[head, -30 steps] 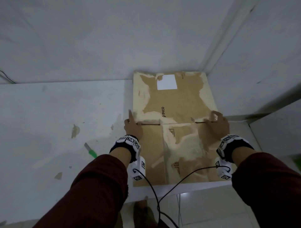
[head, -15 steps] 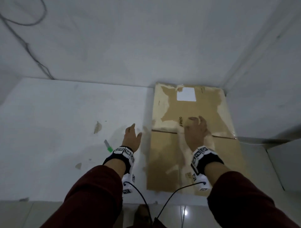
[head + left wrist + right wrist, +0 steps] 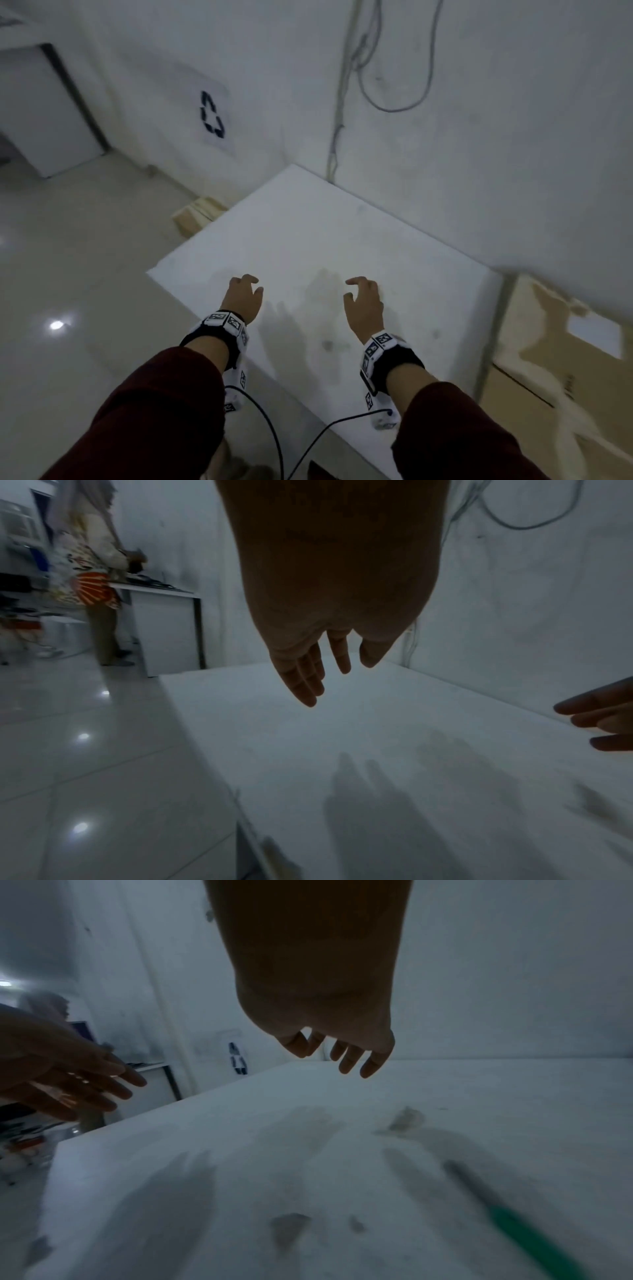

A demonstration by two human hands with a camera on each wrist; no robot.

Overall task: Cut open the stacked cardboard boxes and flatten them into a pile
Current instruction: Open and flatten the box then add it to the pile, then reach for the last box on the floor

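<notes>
Both hands hanging loose and empty over the white table: left hand, right hand. Flattened cardboard lying well off to the right, nearer the right hand. Next box peeking out far-left, nearer the left hand.

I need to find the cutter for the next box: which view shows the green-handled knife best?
The right wrist view: the green-handled knife lies on the white table, blurred but plain. The head and left wrist views do not show it.
</notes>
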